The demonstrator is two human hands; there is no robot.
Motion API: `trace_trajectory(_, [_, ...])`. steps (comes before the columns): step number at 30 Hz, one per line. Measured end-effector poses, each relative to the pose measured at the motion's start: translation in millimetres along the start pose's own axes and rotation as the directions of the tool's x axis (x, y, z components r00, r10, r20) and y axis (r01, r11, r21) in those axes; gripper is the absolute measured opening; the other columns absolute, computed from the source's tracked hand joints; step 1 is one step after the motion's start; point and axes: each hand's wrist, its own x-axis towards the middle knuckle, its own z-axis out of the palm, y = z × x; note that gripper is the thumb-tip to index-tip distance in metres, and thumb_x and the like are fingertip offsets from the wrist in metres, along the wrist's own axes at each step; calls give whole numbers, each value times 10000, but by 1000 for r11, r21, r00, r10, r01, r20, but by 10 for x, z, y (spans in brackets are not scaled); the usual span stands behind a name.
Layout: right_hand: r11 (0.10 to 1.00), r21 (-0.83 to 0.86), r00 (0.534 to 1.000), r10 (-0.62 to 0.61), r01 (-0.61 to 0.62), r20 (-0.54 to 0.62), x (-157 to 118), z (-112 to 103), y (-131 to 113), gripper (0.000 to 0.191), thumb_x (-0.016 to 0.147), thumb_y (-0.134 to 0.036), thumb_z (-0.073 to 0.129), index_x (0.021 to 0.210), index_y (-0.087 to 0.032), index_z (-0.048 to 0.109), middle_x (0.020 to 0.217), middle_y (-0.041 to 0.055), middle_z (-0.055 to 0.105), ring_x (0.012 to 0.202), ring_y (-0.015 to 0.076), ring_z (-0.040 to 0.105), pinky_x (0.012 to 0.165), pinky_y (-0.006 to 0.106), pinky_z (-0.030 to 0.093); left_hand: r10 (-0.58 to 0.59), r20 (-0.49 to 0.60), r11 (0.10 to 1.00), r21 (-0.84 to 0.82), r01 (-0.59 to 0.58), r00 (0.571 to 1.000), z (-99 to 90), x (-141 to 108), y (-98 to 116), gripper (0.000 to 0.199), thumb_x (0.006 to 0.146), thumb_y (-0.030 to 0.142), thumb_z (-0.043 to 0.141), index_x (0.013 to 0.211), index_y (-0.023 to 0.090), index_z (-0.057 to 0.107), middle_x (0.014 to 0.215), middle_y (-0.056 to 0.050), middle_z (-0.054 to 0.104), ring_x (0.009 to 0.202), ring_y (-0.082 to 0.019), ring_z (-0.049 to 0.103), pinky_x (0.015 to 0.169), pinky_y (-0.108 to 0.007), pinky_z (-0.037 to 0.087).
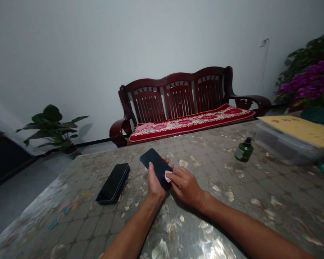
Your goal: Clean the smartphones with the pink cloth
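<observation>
A dark smartphone [154, 162] lies tilted across my left hand [154, 181], the thumb along one edge and fingertips showing at the opposite edge. In a pinch, my right hand [187, 187] holds a small pale pink cloth [167, 176] against the phone's lower end. Part of the cloth is hidden by the fingers. To the left, a stack of dark phones [113, 183] rests on the patterned tabletop; I cannot tell how many are in it.
Colourful paper-clip-like pieces [70, 206] lie at the left. On the right stand a green bottle [244, 150] with a black cap and a clear plastic box [280, 144] under a yellow sheet [299, 128]. A wooden bench [178, 81] stands beyond the table [205, 144].
</observation>
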Motion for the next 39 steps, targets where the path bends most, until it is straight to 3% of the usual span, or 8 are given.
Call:
trace_trajectory(3, [998,41,999,-37,37,-5,-10,6,-23,228,930,-97,499,1097,-173,634,886,90,640,828,228,529,808,348,460,-2,7,1000,12,2,1000,-30,19,-35,501,963,549,449,947,121,708,818,-78,726,682,-227,725,660,-340,584])
trace_trajectory(10, [978,96,977,-195,187,89,-108,-17,-34,222,877,-107,514,1046,-178,640,836,73,643,748,208,523,667,323,411,51,-92,998,39,-48,994,-33,68,59,467,997,489,428,969,118,711,853,-87,750,668,-201,727,670,-317,590])
trace_trajectory(13, [987,61,984,-152,146,98,-126,-29,65,201,878,-116,518,998,-186,663,787,59,624,737,202,526,666,319,399,47,-97,997,57,-41,994,-35,89,103,427,1003,443,430,983,117,706,853,-84,750,677,-197,728,691,-318,591])
trace_trajectory(20, [996,80,996,44,-38,-73,-97,-56,235,243,889,-73,507,974,-195,699,723,25,581,712,173,531,686,291,406,-33,-64,998,59,37,997,-58,116,99,411,992,435,435,987,125,705,877,-80,750,657,-216,726,638,-341,589])
trace_trajectory(23, [996,84,995,18,-10,-95,-91,-61,167,247,912,-93,511,1058,-183,688,772,41,611,741,181,533,703,299,418,-42,-57,999,29,44,997,-59,129,84,439,995,458,425,981,121,706,863,-86,746,665,-207,724,659,-334,594])
trace_trajectory(29, [978,-46,975,-197,203,98,-104,-50,25,233,919,-154,502,1087,-150,663,854,87,638,787,221,509,702,341,402,-44,-79,999,-6,43,996,-41,116,109,476,979,511,444,1015,119,711,877,-102,746,712,-215,727,742,-355,600])
trace_trajectory(34, [984,-116,990,-131,135,46,-64,-34,79,214,937,-159,502,1082,-160,658,858,84,632,800,224,507,706,342,402,-99,-19,994,51,100,995,-43,65,69,519,979,553,424,1003,119,709,853,-97,743,671,-223,721,668,-354,596])
trace_trajectory(39, [983,-85,986,-161,165,49,-57,-17,61,251,922,-142,501,1125,-170,646,871,83,635,839,231,526,857,383,445,-130,33,989,73,128,991,-60,34,-26,550,961,584,455,980,102,719,871,-118,746,743,-239,728,760,-372,598])
